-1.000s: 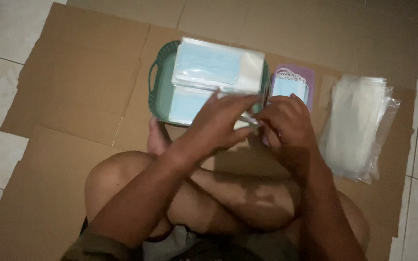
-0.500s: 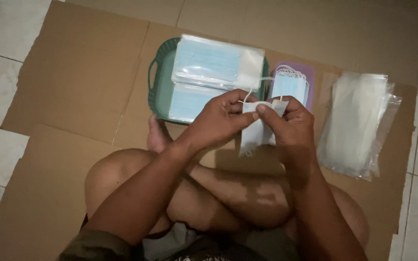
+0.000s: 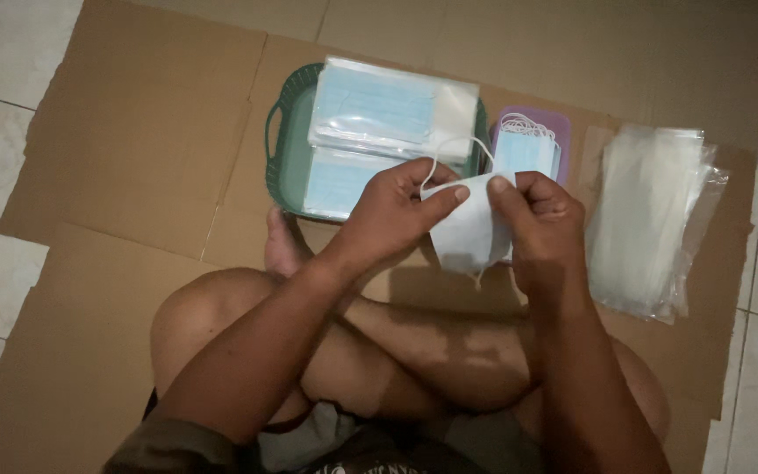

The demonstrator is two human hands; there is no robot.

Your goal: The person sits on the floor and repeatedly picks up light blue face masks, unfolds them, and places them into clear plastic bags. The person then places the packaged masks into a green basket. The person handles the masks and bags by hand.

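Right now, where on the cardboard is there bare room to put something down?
Free: the wide cardboard left of the green basket, and the strip beyond it, toward the tiles. Crowded: the row of green basket, purple tray and clear bags, where the left hand and right hand hold a face mask.

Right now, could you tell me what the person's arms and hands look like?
Both forearms are bare. The left hand and right hand wear no gloves, rings or watch that I can see. A dark sleeve shows only at the left shoulder.
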